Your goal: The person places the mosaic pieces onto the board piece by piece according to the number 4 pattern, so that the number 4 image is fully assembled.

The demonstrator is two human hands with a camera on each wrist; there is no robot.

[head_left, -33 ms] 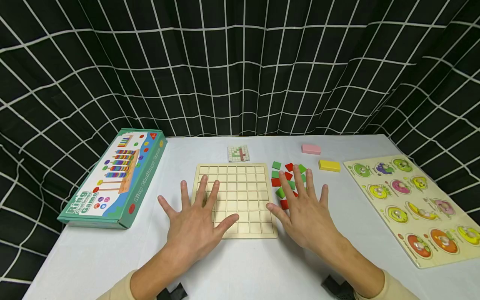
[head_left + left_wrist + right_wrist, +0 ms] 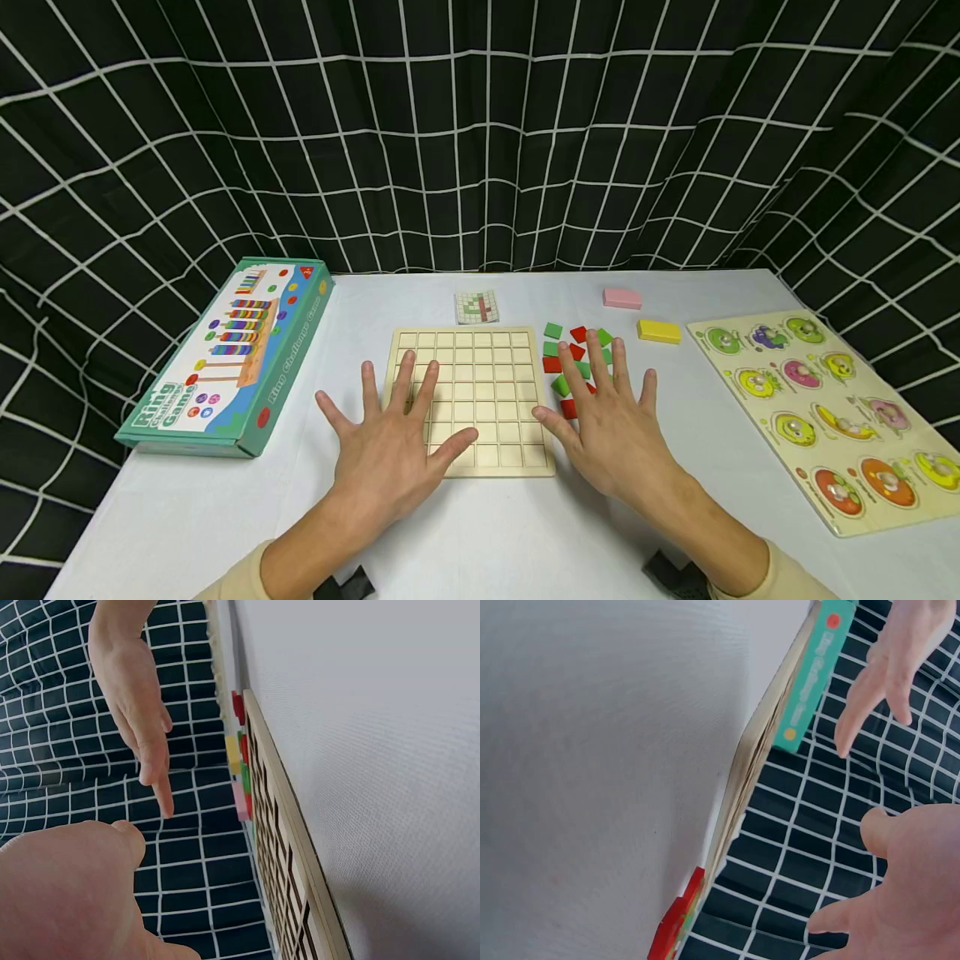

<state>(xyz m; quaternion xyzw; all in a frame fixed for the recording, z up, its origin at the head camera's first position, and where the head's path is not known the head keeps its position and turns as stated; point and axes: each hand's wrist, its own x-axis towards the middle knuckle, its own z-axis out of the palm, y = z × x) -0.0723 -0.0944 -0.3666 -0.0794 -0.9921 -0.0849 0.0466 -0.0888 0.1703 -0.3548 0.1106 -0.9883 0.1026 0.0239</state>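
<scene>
A: Largest first. White table, black gridded curtain behind. What lies on it?

B: Far right, a fruit puzzle board. Far left, a green ring-game box. Centre, the wooden grid board, cells bare.

A: Hands?

B: Left hand flat, fingers spread wide, over the grid board's left part; it holds nothing. Right hand also flat and splayed, just right of the board, fingers covering part of the red and green tiles.

A: Smaller items?

B: Yellow block and pink block beyond the tiles, apart from both hands. A small pattern card just behind the board.
</scene>
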